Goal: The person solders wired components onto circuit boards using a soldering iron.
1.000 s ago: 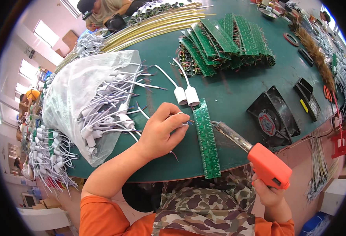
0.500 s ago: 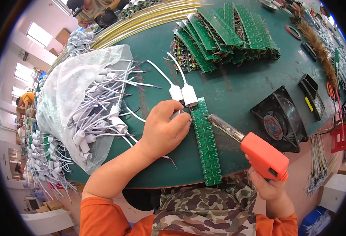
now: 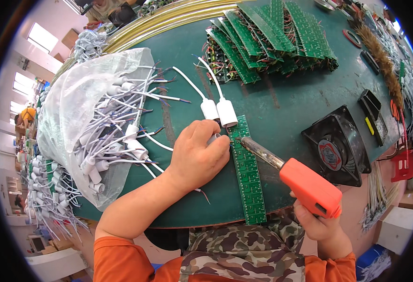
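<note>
A long green circuit board strip lies on the green table in front of me. At its far left edge, my left hand is closed around a white cable cap, mostly hidden by the fingers. Two white caps with cable tails lie just beyond that hand, at the strip's far end. My right hand grips an orange soldering gun by its handle. The gun's metal tip points at the strip, close to my left fingertips; whether it touches the board I cannot tell.
Left of my arm, a clear plastic bag spills many white capped cables. Stacked green boards with wires stand at the back. A black fan sits at right, near a black holder. Across the table is another person.
The soldering gun has shifted slightly left, bringing its tip nearer my left fingers. My left hand keeps its grip in nearly the same place. The whole view has turned a little.
</note>
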`<move>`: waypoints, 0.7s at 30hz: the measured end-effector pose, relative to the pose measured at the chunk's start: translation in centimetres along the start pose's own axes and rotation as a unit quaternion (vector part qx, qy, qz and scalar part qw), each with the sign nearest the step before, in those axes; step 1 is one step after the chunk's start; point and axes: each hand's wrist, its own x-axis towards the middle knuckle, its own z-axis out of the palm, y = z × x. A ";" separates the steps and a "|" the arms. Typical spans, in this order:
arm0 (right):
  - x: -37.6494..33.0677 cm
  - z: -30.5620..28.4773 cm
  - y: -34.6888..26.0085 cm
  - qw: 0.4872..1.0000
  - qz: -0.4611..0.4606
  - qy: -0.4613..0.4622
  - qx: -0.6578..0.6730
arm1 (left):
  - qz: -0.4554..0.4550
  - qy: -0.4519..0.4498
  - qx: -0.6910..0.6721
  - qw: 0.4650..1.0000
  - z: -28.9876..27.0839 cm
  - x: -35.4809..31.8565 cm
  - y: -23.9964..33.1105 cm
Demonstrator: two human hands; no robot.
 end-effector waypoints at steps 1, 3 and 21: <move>0.2 0.0 -0.1 1.000 0.000 -0.001 0.000 | -0.001 -0.002 0.001 1.000 0.0 0.0 0.0; 0.7 -0.1 -0.4 1.000 -0.012 -0.009 -0.004 | -0.002 -0.004 0.002 1.000 0.0 0.0 0.0; 2.7 -0.3 -1.6 0.993 -0.088 -0.036 -0.067 | -0.006 -0.020 -0.003 1.000 0.0 0.0 0.0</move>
